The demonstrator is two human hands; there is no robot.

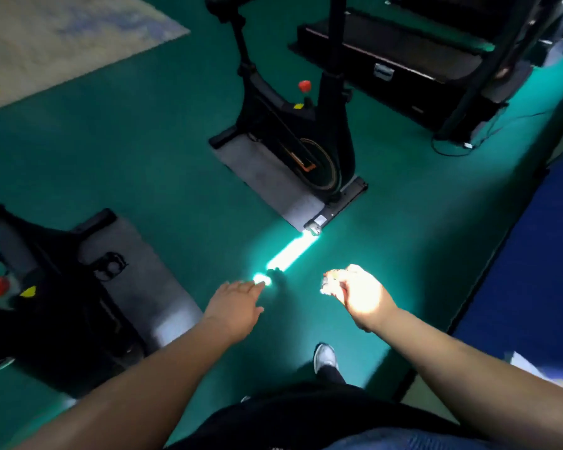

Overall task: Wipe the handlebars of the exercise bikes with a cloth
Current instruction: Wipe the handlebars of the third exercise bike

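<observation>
Two black exercise bikes stand on grey mats on the green floor. One bike [306, 151] is ahead at the centre and the other bike [46, 303] is at the lower left, each with a red knob. No handlebar is in view; the posts run out of the frame. My left hand [234, 306] hovers flat over the floor, fingers straight, holding nothing. My right hand [361, 297], washed out by sunlight, has its fingers curled round a small pale crumpled cloth [329, 282]. Both hands are well short of either bike.
A black treadmill [403, 60] stands at the back right with a cable [452, 147] on the floor beside it. A pale rug [62, 43] lies at the top left and a blue mat [540, 271] along the right. My shoe [325, 357] is below the hands.
</observation>
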